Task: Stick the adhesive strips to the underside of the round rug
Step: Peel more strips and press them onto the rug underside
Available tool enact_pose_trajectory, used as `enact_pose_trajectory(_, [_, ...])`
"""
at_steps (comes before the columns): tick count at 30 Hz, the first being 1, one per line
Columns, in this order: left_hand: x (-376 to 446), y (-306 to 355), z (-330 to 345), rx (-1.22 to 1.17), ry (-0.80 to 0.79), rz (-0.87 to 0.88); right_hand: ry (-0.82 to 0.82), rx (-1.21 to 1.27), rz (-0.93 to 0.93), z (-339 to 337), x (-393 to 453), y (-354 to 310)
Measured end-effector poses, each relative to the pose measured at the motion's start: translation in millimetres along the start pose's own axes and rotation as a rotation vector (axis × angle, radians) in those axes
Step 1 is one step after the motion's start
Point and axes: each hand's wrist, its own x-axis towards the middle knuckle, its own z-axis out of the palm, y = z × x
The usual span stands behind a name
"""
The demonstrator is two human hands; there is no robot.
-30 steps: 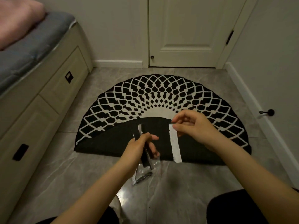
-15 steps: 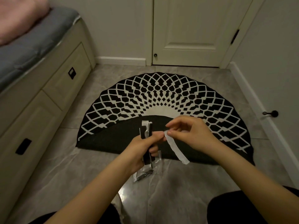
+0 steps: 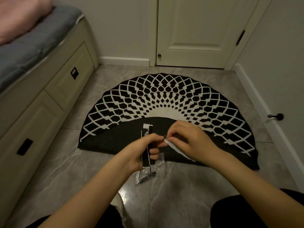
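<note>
The round black-and-white rug (image 3: pixel 166 97) lies on the floor with its near half folded over, so the dark underside (image 3: pixel 118 139) faces up. My left hand (image 3: pixel 141 152) grips a bundle of black adhesive strips (image 3: pixel 150 159) with a clear plastic wrapper hanging below. My right hand (image 3: pixel 192 142) pinches the top end of a single white strip (image 3: pixel 176 149), which hangs down and to the right over the rug's underside. The fingertips of both hands meet at that strip's upper end.
A bed with drawers (image 3: pixel 54 89) runs along the left. A closed door (image 3: pixel 194 32) stands beyond the rug, a wall with a black door stop (image 3: pixel 278 116) is on the right. The floor is grey tile (image 3: pixel 189 191). My knees show at the bottom edge.
My right hand has brought the white strip left, toward my left hand. The strip has gone from hanging straight to slanting. My left fingertips now touch its top end.
</note>
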Motion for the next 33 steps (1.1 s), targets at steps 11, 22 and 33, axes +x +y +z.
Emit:
enact_pose_trajectory(11, [1, 11, -8, 0.113, 0.248, 0.197, 0.005, 0.554, 0.304, -6, -4, -14])
enact_pose_trajectory(22, [10, 9, -26, 0.058, 0.428, 0.263, -0.023, 0.689, 0.33, -25, -10, -31])
enact_pose_trajectory(33, [20, 7, -43, 0.051, 0.606, 0.338, 0.143, 0.988, 0.573, -55, -5, -16])
